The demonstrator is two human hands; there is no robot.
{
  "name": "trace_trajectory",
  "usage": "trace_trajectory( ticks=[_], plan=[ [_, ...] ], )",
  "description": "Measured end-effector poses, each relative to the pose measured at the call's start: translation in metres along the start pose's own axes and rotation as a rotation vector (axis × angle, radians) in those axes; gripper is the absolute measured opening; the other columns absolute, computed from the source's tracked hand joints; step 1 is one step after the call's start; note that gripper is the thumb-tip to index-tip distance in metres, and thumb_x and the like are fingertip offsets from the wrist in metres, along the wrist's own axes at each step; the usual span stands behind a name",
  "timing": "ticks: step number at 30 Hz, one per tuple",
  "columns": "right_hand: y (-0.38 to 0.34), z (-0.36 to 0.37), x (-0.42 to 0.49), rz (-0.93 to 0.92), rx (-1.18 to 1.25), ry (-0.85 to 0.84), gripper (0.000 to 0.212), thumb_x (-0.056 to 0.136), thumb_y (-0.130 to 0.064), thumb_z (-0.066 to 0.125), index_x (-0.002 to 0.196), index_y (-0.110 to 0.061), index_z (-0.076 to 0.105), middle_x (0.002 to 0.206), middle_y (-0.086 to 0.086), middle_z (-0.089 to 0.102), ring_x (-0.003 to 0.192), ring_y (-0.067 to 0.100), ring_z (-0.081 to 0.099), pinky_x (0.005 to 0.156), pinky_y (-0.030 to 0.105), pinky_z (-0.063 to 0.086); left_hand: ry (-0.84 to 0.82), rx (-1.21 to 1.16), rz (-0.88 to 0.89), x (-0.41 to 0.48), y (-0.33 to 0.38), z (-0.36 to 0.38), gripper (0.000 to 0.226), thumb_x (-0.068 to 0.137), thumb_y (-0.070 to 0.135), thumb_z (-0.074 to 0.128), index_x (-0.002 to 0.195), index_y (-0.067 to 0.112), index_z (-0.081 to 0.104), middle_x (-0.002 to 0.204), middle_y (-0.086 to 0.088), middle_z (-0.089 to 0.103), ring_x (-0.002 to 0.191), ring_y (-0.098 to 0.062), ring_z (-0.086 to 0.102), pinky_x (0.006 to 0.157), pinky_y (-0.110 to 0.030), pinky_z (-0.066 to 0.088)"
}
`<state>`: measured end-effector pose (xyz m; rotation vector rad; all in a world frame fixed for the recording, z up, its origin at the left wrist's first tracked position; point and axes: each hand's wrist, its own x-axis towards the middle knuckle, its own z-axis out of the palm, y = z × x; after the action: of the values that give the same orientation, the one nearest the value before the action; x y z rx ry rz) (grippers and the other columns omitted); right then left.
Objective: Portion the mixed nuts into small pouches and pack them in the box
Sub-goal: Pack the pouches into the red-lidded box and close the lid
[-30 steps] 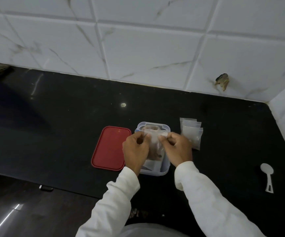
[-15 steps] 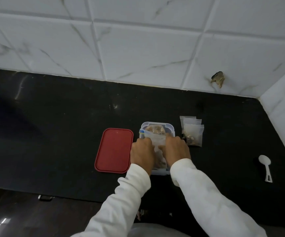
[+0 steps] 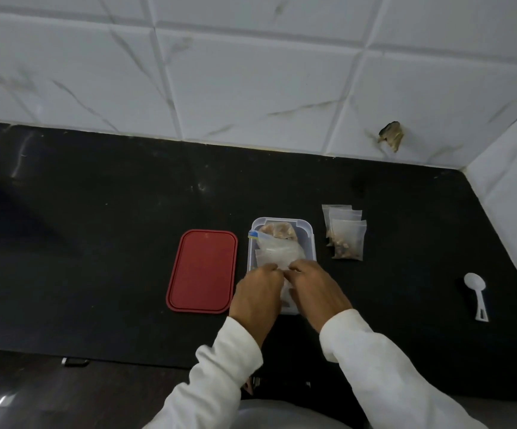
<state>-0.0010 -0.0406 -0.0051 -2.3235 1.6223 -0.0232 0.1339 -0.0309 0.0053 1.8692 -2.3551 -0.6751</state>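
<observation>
Pouch (image 3: 279, 252) in box (image 3: 311, 239), left hand (image 3: 257, 294) and right hand (image 3: 317, 292) pinching its near edge

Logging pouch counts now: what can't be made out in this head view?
Head view only:
- Box near end: covered by left hand and right hand.
- Fingers gripping the large bag or not: hidden under the hands' backs.
- Filled pouches count: they overlap.
- Contents beneath the bag: hidden by it.
</observation>
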Motion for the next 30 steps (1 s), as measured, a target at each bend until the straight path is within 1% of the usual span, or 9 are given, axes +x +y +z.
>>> trace_trajectory(
  ticks=[7, 12, 16, 19, 22, 24, 27, 28, 30],
  plan=[
    [-0.008, -0.01, 0.015, 0.026, -0.162, -0.161, 0.026, 0.096, -0.007, 0.041, 0.114, -0.005, 0.06, 0.118, 0.013, 0.058, 0.107, 0.03, 0.056, 0.083, 0.038, 0.047, -0.162, 0.237, -0.005, 0.002, 0.011, 0.0, 0.054, 0.101, 0.021, 0.052, 0.151, 0.007, 0.035, 0.154, -0.011, 0.038, 0.134, -0.028, 0.05, 0.1, -0.042, 0.05],
    [-0.006, -0.013, 0.031, -0.018, -0.218, -0.41, 0.029, 0.099, -0.009, 0.044, 0.125, -0.002, 0.056, 0.129, 0.018, 0.056, 0.116, 0.032, 0.056, 0.094, 0.037, 0.044, -0.344, 0.309, 0.008, 0.013, 0.011, 0.003, 0.066, 0.104, 0.027, 0.043, 0.158, 0.001, 0.016, 0.167, -0.017, 0.015, 0.153, -0.028, 0.022, 0.11, -0.046, 0.041],
    [-0.002, -0.011, 0.04, -0.134, -0.237, -0.428, 0.03, 0.099, -0.009, 0.045, 0.126, 0.0, 0.055, 0.129, 0.02, 0.055, 0.117, 0.032, 0.056, 0.097, 0.036, 0.042, -0.339, 0.26, -0.01, 0.013, 0.011, 0.002, 0.065, 0.105, 0.029, 0.041, 0.159, 0.004, 0.015, 0.169, -0.014, 0.009, 0.154, -0.028, 0.02, 0.112, -0.045, 0.037],
    [0.008, -0.008, 0.03, -0.176, -0.229, -0.319, 0.029, 0.105, -0.026, 0.035, 0.115, -0.009, 0.056, 0.12, 0.011, 0.053, 0.114, 0.025, 0.052, 0.102, 0.032, 0.037, -0.226, 0.17, 0.004, 0.005, 0.011, 0.004, 0.068, 0.105, 0.03, 0.043, 0.161, 0.008, 0.011, 0.169, -0.012, 0.008, 0.154, -0.026, 0.019, 0.119, -0.041, 0.03],
    [0.02, -0.012, 0.011, -0.237, -0.134, -0.249, 0.049, 0.101, -0.022, 0.046, 0.147, -0.01, 0.033, 0.152, 0.007, 0.033, 0.142, 0.022, 0.028, 0.114, 0.026, 0.018, -0.095, 0.129, 0.025, -0.006, 0.014, 0.006, 0.069, 0.105, 0.03, 0.044, 0.161, 0.012, 0.008, 0.169, -0.009, 0.011, 0.155, -0.021, 0.015, 0.125, -0.035, 0.02],
    [0.029, -0.016, -0.002, -0.259, -0.103, -0.164, 0.067, 0.093, -0.019, 0.059, 0.151, -0.009, 0.026, 0.158, 0.01, 0.022, 0.148, 0.022, 0.016, 0.118, 0.03, 0.01, -0.069, 0.11, 0.01, -0.011, 0.018, 0.006, 0.07, 0.105, 0.033, 0.044, 0.161, 0.013, 0.008, 0.17, -0.007, 0.009, 0.156, -0.019, 0.013, 0.126, -0.033, 0.015],
    [0.046, -0.015, -0.016, -0.286, 0.009, 0.079, 0.067, 0.072, -0.013, 0.082, 0.132, -0.002, 0.055, 0.139, 0.016, 0.053, 0.135, 0.026, 0.042, 0.109, 0.037, 0.029, 0.003, 0.077, -0.024, -0.01, 0.028, 0.001, 0.064, 0.106, 0.037, 0.041, 0.16, 0.013, 0.016, 0.169, -0.008, 0.012, 0.156, -0.021, 0.015, 0.126, -0.034, 0.013],
    [0.05, -0.018, -0.021, -0.281, 0.049, 0.165, 0.06, 0.071, -0.013, 0.083, 0.126, -0.004, 0.061, 0.134, 0.013, 0.058, 0.131, 0.024, 0.049, 0.107, 0.035, 0.035, 0.031, 0.057, -0.026, -0.008, 0.033, 0.001, 0.062, 0.106, 0.038, 0.042, 0.159, 0.012, 0.022, 0.168, -0.011, 0.018, 0.154, -0.023, 0.02, 0.125, -0.036, 0.017],
    [0.059, -0.028, -0.028, -0.214, 0.176, 0.303, 0.045, 0.084, -0.018, 0.073, 0.127, -0.012, 0.062, 0.136, 0.003, 0.058, 0.131, 0.016, 0.048, 0.107, 0.027, 0.035, 0.177, -0.039, -0.018, -0.003, 0.046, 0.001, 0.056, 0.1, 0.037, 0.043, 0.147, 0.006, 0.047, 0.155, -0.017, 0.044, 0.142, -0.032, 0.044, 0.115, -0.044, 0.037]
  ],
)
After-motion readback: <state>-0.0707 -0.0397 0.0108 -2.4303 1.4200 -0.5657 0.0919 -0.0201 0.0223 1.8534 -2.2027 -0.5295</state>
